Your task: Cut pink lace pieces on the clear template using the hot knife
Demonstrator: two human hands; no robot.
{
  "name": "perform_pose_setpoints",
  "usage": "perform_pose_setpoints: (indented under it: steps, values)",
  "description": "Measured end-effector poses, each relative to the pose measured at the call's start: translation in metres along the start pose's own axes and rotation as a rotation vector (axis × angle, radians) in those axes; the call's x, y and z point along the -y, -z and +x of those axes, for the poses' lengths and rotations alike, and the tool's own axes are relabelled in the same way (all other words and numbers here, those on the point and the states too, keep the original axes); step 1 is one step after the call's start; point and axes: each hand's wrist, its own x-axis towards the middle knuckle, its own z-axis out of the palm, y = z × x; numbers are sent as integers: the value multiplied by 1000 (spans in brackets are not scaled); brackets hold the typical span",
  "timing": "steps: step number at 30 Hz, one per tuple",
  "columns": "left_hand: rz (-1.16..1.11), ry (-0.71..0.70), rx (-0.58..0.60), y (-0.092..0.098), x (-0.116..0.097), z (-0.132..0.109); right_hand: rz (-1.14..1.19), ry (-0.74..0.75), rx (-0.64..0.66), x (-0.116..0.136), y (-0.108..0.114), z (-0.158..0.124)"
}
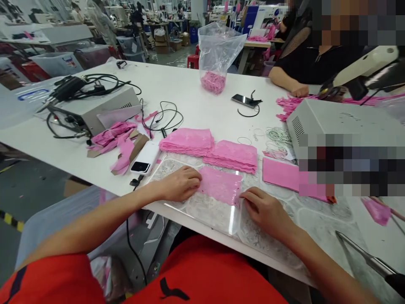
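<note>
A thin pink lace piece lies flat on the clear mat in front of me. My left hand has its curled fingers closed on the piece's left edge. At the right edge, the bent fingers of my right hand are drawn together, with the fingertips on the lace border. Just beyond the single piece sit two neat stacks of pink lace, a left stack and a right stack, side by side. A folded flat pink cloth rests to the right of them.
Left are a white power bank, pink scraps and a grey box with cables. A clear bag of pink pieces and a phone lie farther back. At right are a machine box, metal tongs and a co-worker's hand.
</note>
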Motion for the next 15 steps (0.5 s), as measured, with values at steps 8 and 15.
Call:
perform_pose_setpoints:
  steps: [8,15]
  values:
    - [-82,162,-84,-21,-13,2,159,-70,84,10,-1,9]
    - [-1,133,-61,-21,-12,5,242,-117,137,8,-3,5]
